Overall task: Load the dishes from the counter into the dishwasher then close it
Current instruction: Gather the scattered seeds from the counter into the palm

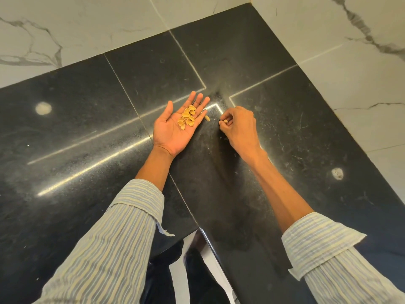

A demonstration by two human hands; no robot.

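Note:
My left hand [175,126] lies palm up on the black stone counter [87,119], fingers straight, carrying several tan pistachio shells [186,118] in the palm. One more shell [207,118] lies on the counter just right of its fingertips. My right hand [238,126] hovers over the counter with curled fingers, pinching a small shell piece [225,121] at the fingertips. No dishes and no dishwasher are in view.
The counter forms an inner corner against white marble wall tiles [350,62] at the back and right. Pale seams cross the stone. The counter's front edge [198,231] notches inward near my body, with the floor visible below.

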